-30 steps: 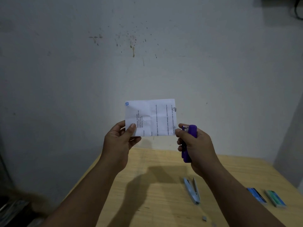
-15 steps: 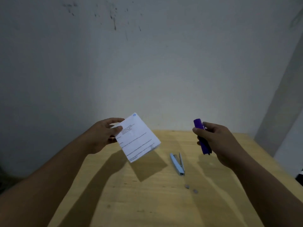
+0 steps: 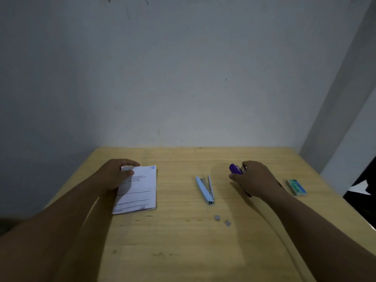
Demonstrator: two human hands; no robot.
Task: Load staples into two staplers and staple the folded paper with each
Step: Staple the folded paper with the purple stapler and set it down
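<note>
Purple stapler [image 3: 235, 169] protrudes beyond the right hand [image 3: 255, 179] grip.

We see a pale wooden table [image 3: 183, 251], white folded paper [image 3: 140, 192] with dark print lines and a blue logo, a light blue stapler [image 3: 205, 190], a purple stapler [image 3: 235, 169], a green staple box [image 3: 296, 187] near the right edge, and grey staple strips [image 3: 217, 217].
</note>
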